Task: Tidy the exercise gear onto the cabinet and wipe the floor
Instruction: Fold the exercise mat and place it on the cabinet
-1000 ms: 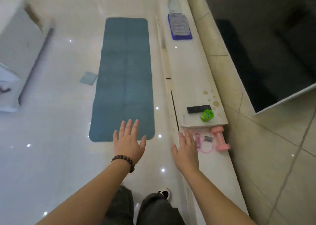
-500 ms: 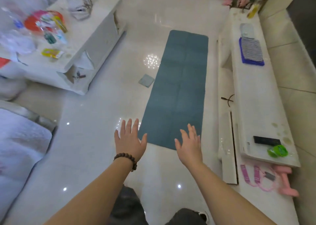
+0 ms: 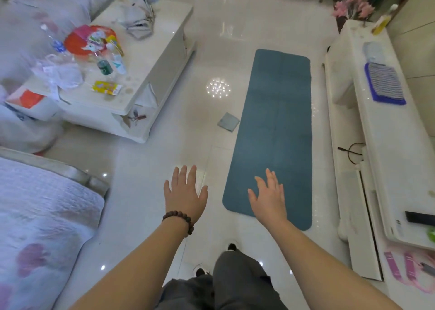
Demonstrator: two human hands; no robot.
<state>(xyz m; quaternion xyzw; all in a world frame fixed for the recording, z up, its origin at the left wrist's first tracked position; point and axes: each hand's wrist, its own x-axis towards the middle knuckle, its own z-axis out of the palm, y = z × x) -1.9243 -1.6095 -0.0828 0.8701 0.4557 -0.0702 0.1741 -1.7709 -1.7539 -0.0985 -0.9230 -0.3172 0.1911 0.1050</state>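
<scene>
A teal exercise mat (image 3: 273, 121) lies flat on the glossy white floor, running away from me beside the long white cabinet (image 3: 397, 144) on the right. A small grey-blue cloth (image 3: 228, 122) lies on the floor by the mat's left edge. My left hand (image 3: 184, 195), with a bead bracelet at the wrist, hovers open over bare floor left of the mat. My right hand (image 3: 268, 197) is open above the mat's near end. Pink resistance bands (image 3: 404, 269) lie on the cabinet's low end at bottom right.
A cluttered white coffee table (image 3: 150, 57) stands at the left. A quilted sofa (image 3: 35, 215) fills the lower left. On the cabinet sit a striped folded towel (image 3: 384, 83), a black remote (image 3: 419, 217) and a yellow bottle (image 3: 382, 21). A black cable (image 3: 353, 151) hangs off the cabinet front.
The view has swung left from the cabinet toward the room. Both hands stay open and have moved from beside the cabinet to over the floor and the mat's near end.
</scene>
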